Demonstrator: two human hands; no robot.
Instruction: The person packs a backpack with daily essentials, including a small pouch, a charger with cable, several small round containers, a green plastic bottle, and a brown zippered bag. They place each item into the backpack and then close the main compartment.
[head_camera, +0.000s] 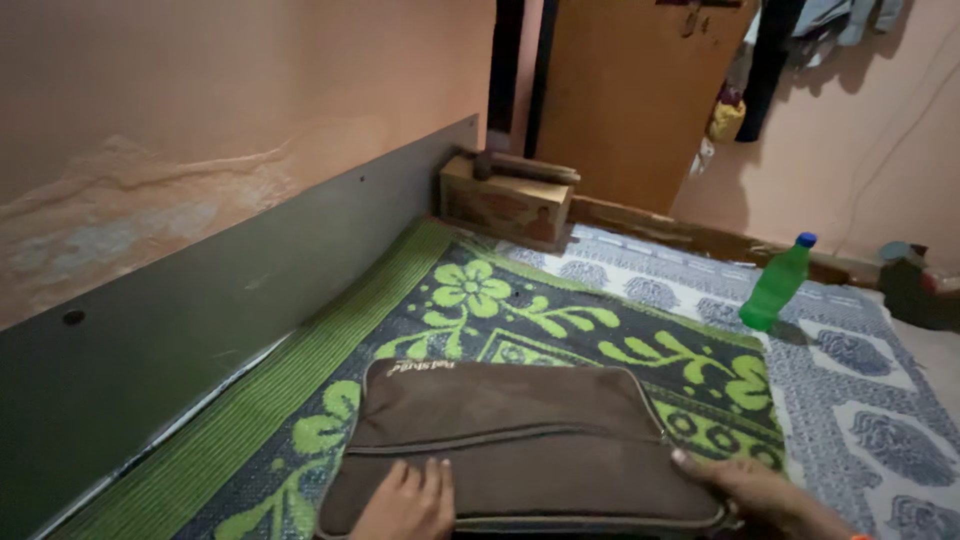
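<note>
Resting flat on the near edge of a brown zippered bag (520, 440), the left hand (408, 500) lies palm down with its fingers together and stretched forward; it grips nothing, only presses on the fabric. The bag lies flat on a green and dark floral mat (520, 310), its long side running across the view, its far edge toward the wall and its near edge right under both hands. Further along, the right hand (745, 488) touches the bag's right end by the zip line, fingers extended and loosely spread along the corner; whether any fingertip has hold of a zip pull cannot be told, since the corner is dark and partly out of the picture.

As a judgement, the main risk is the bag sliding: the mat looks smooth, and a push from either flat hand could send the bag forward, or ruck the mat up. With the left hand only pressing, a pull at the right corner could also twist the bag round instead of working the zip.

To the far right, well apart from the hands, a green plastic bottle (776, 284) with a blue cap stands on a blue-and-white patterned sheet (860, 390); a hard tug on the bedding might topple it. A cardboard box (505, 205) sits at the far corner.
</note>
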